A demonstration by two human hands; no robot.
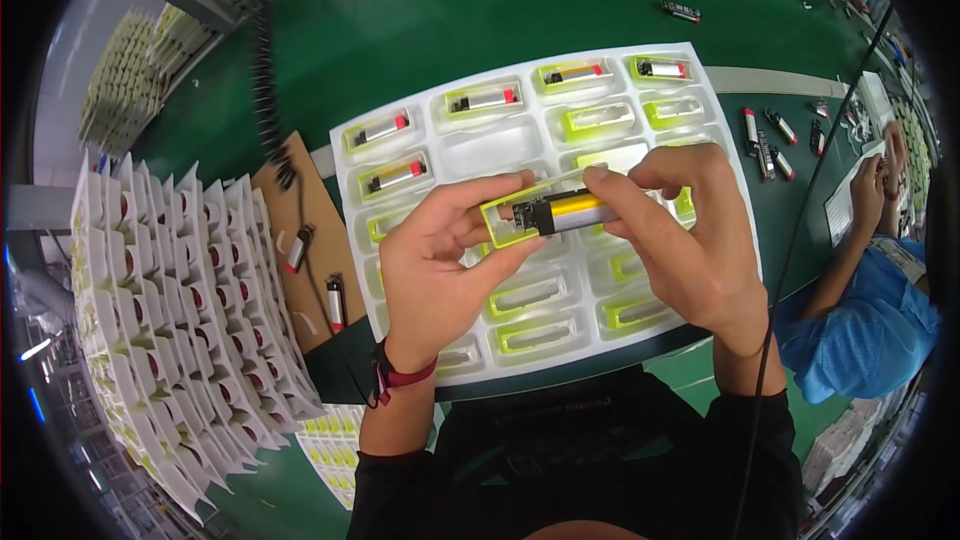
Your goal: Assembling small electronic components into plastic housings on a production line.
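Observation:
Between thumb and fingers, my left hand (430, 270) grips a clear, yellow-green-edged plastic case (497, 225) by its left part. A cylindrical battery assembly (575, 210), with a black end and a yellow and silver body, lies along the case and seems to sit at least partly inside it. My right hand (690, 250) pinches the right end of the case and battery assembly, its thumb near the upper edge. The fingers hide that end. Both hands are above a white moulded tray (490, 152), whose compartments hold similar cases, several with red-tipped battery assemblies in them.
Stacked white trays (190, 310) stand at the left, beside brown cardboard (310, 200) with two loose battery assemblies. More loose battery assemblies (768, 152) lie on the green table (500, 0) at the right. A coiled black cable (262, 60) hangs at upper left. A co-worker's blue sleeve (850, 330) is at right.

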